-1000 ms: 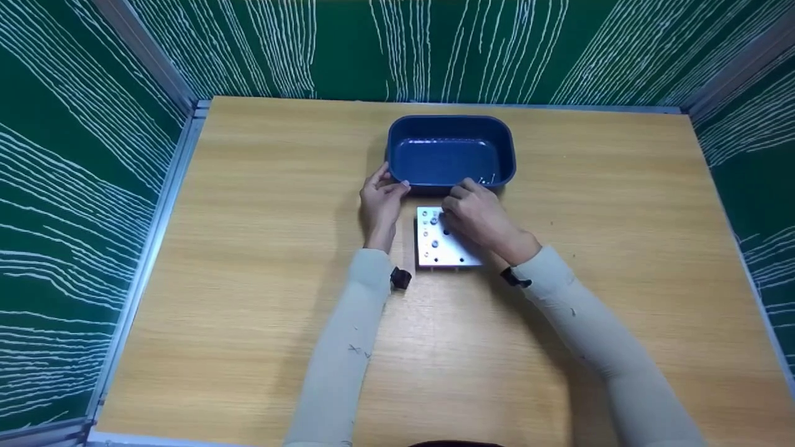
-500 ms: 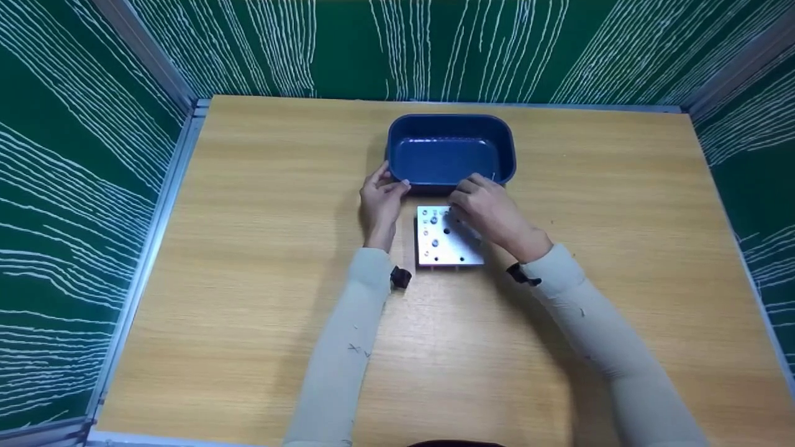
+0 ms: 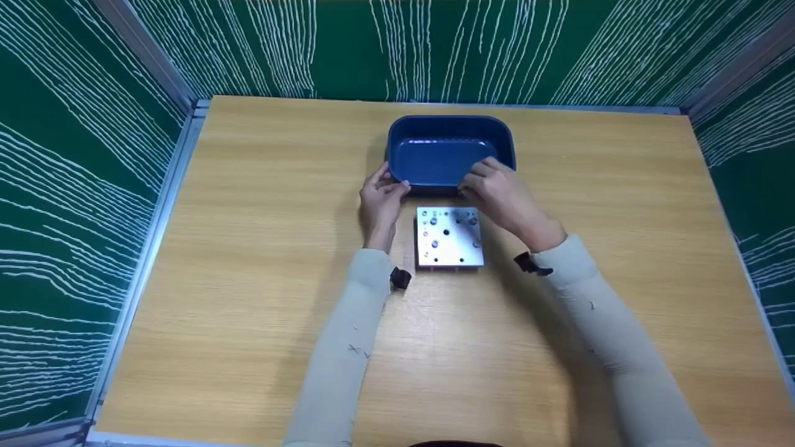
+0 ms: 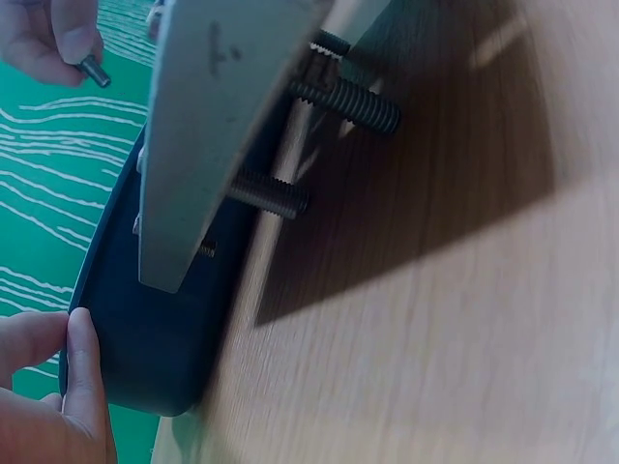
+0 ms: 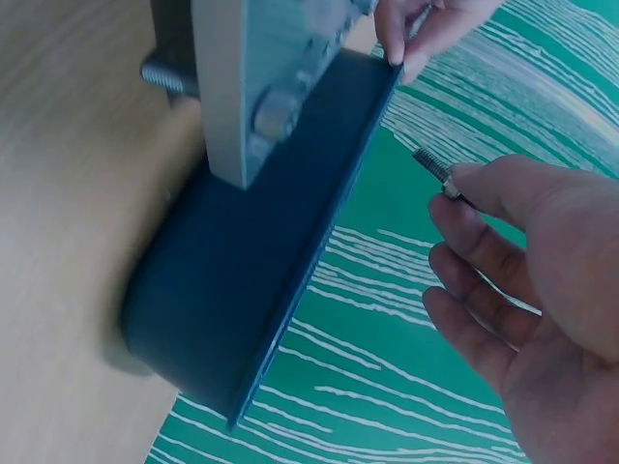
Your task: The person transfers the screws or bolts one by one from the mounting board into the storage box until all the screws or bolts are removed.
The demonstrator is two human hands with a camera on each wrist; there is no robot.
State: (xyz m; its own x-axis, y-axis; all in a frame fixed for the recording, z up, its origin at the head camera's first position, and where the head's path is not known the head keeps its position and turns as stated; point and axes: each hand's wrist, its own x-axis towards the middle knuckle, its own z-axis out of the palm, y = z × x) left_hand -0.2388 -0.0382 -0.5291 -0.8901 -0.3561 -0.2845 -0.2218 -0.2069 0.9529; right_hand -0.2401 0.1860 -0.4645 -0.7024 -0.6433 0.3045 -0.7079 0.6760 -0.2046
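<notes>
R hand (image 3: 504, 194) pinches screw (image 5: 437, 172); L sleeve (image 3: 338, 372) w/ X-like mark (image 3: 354, 349).

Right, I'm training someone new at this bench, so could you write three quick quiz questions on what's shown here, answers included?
1. Multiple choice: what does the right grip pinch?
a) a pencil
b) a screw
c) a cable

2. True or false: the metal plate lies inside the blue bin.

3. Short answer: where on the bin is the left grip pinching, as the person sees it?

Key
1: b; its threaded end shows beyond the fingertips in the right wrist view.
2: False; the plate is outside, on the person's side of the bin.
3: The rim, at the near left corner.
</notes>
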